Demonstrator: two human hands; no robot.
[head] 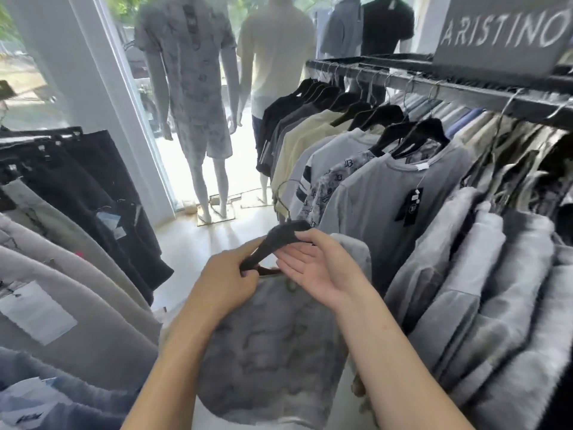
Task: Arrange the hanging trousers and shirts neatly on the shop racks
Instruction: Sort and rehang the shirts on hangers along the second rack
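A grey patterned shirt hangs from a black hanger that I hold off the racks, in the aisle at centre. My left hand is closed around the hanger's left arm. My right hand touches the hanger's right side near the collar, fingers loosely spread along it. The hanger's metal hook points up and away. To the right, a black rail carries several shirts on black hangers. On the left, trousers and shorts hang from clip hangers.
Two mannequins stand by the bright shop window ahead. A dark brand sign sits on top of the right rack. A strip of pale floor runs between the two racks.
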